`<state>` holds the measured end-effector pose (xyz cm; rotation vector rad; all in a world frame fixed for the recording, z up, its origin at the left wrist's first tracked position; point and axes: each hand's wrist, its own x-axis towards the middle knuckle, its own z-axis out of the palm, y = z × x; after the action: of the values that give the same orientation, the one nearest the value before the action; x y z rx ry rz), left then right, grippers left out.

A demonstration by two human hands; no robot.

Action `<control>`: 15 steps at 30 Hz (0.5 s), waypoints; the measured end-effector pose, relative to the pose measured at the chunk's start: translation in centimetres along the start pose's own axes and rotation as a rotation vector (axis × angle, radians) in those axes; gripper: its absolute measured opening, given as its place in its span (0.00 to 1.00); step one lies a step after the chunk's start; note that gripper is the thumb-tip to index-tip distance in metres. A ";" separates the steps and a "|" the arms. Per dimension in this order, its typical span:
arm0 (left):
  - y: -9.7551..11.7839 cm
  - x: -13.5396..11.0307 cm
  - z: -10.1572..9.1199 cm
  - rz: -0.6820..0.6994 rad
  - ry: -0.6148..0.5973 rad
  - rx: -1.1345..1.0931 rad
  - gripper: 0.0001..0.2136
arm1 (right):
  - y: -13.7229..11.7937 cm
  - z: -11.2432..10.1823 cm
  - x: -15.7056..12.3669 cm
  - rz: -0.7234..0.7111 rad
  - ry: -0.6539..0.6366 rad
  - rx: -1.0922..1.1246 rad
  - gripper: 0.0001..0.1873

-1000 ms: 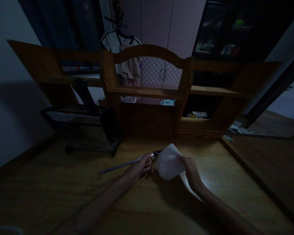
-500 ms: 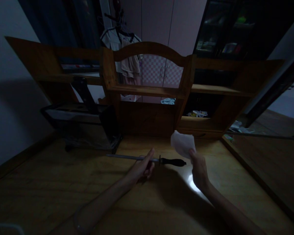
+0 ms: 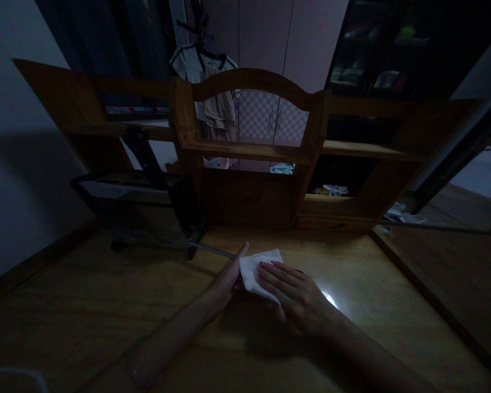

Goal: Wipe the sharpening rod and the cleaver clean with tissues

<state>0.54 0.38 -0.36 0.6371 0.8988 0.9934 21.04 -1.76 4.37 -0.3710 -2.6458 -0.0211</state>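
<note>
A honing steel (image 3: 213,250) is gripped by my left hand (image 3: 232,275) above the wooden tabletop; its thin rod points left toward the knife block. My right hand (image 3: 292,292) presses a white tissue (image 3: 251,273) over the steel's handle end, fingers laid along the top and thumb underneath. Tissue and fingers hide the black handle and guard almost fully. The left thumb points up beside the tissue's edge.
A dark knife block (image 3: 147,213) with a black-handled knife (image 3: 143,155) in it stands at the back left. Wooden shelving (image 3: 249,199) runs along the table's far side. A white cord (image 3: 16,372) lies at the lower left.
My right hand has moved left and down, bringing the tissue onto the steel's handle end. The steel has tilted slightly, its tip now higher and farther right.
</note>
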 end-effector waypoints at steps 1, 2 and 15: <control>0.1 0.1 -0.2 -0.010 0.019 -0.030 0.27 | -0.1 0.0 0.0 -0.039 0.009 0.018 0.33; 0.1 0.3 -0.4 -0.021 0.039 -0.046 0.26 | -0.2 -0.1 0.0 -0.068 0.018 0.046 0.32; -0.6 -0.2 0.7 0.113 -0.003 0.183 0.22 | 1.4 0.2 -2.4 0.845 0.735 0.323 0.20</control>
<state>1.30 -0.05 -0.42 0.8519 0.9668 1.0174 23.35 -1.02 3.01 -1.0847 -1.5863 0.4412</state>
